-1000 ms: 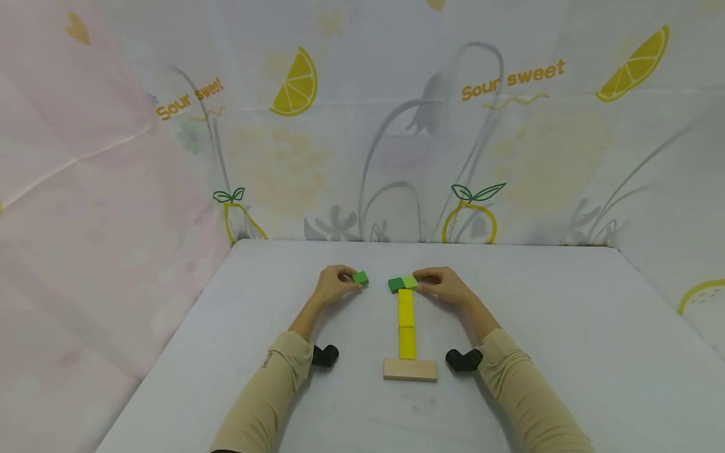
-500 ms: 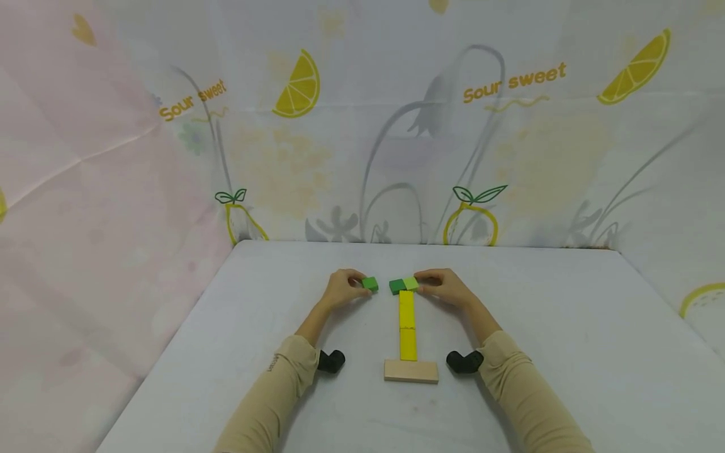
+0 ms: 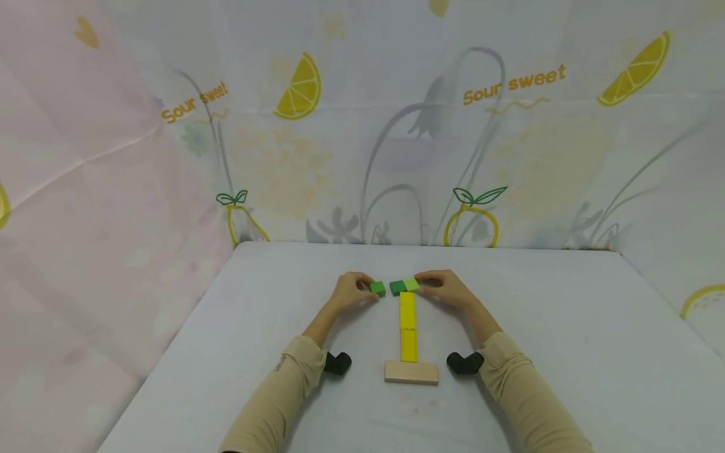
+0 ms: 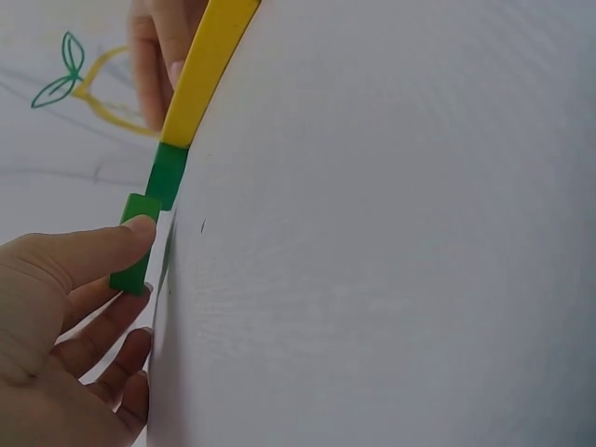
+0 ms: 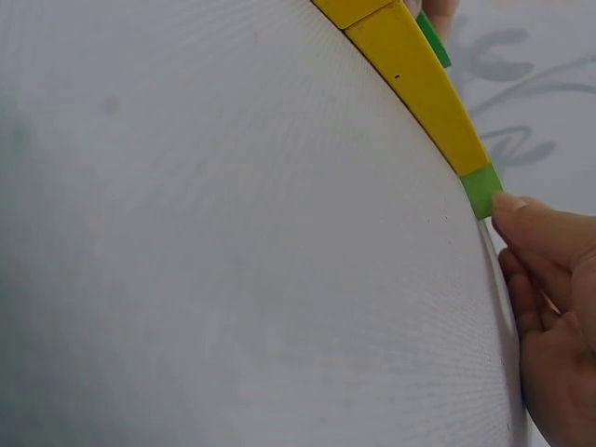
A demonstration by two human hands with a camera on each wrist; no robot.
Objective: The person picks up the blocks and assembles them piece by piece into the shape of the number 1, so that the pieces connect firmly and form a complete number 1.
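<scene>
In the head view my left hand [image 3: 348, 291] pinches a green block [image 3: 377, 289] between thumb and fingers, a small gap left of a dark green block [image 3: 398, 288]. The left wrist view shows the thumb on the face of that held green block [image 4: 136, 244]. Beside the dark green one sits a light green block [image 3: 411, 285], which my right hand [image 3: 447, 289] pinches at its right end. Two yellow blocks [image 3: 407, 310] run end to end from the green pair toward me. A plain wooden block [image 3: 411, 372] lies crosswise at their near end.
All the blocks lie on a white-covered table [image 3: 566, 352]. A printed cloth [image 3: 362, 126] with lemon pictures hangs behind it, and a pinkish cloth [image 3: 85, 251] hangs on the left. Black wrist devices [image 3: 338, 363] sit at both cuffs.
My left hand has moved right with the green block, narrowing the gap to the dark green one. The right hand stays at the light green block, and the other blocks keep their places.
</scene>
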